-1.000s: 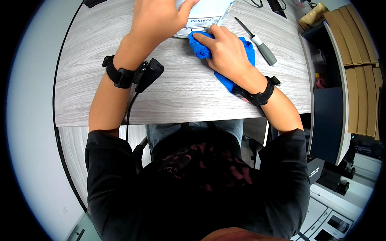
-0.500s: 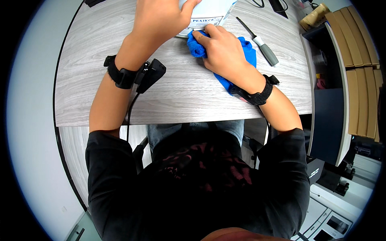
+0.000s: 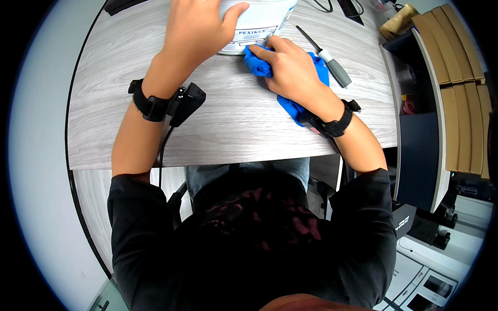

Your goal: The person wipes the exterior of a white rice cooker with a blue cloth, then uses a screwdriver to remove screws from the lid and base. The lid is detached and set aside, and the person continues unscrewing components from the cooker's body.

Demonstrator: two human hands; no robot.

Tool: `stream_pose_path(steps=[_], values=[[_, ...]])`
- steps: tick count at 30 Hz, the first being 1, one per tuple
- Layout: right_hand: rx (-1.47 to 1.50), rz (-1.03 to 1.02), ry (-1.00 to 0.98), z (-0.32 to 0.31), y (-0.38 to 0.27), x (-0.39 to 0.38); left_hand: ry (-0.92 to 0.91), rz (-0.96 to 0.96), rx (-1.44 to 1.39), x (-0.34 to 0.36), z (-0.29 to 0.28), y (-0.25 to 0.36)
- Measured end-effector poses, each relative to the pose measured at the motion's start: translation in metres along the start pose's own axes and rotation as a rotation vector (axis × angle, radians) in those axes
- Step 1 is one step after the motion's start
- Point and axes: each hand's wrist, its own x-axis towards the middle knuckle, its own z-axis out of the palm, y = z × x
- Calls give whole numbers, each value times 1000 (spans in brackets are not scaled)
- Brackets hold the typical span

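A white round bucket (image 3: pixel 260 26) with a printed label stands at the far middle of the desk, its top cut off by the picture's edge. My left hand (image 3: pixel 199 28) holds its left side, the thumb stretched across the front; the other fingertips are out of sight. With fingers bent, my right hand (image 3: pixel 291 66) grips a bunched blue cloth (image 3: pixel 258 63) and presses it against the bucket's lower front. The rest of the cloth spreads under that hand and wrist. Both wrists wear black straps with small black devices.
Right of the cloth lies a screwdriver (image 3: pixel 336 70) with a grey and white handle. A dark shelf unit (image 3: pixel 423 135) borders the desk's right side, next to cardboard boxes (image 3: pixel 464 124). A cable (image 3: pixel 162 150) runs down from my left wrist over the desk edge.
The bucket shows a little more and sits slightly lower and further left in view, as does the desk around it. Both hands keep their hold; the cloth stays at the bucket's base.
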Motion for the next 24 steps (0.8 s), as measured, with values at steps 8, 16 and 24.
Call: stream_pose_path(steps=[8, 16, 24], values=[[-26, 29, -30, -4, -5, 1, -32, -22, -19, -1, -4, -1], [-51, 38, -17, -9, 4, -6, -17, 14, -23, 0, -5, -2], [-37, 130, 16, -13, 26, -18, -70, -31, -21, 2, -9, -2]])
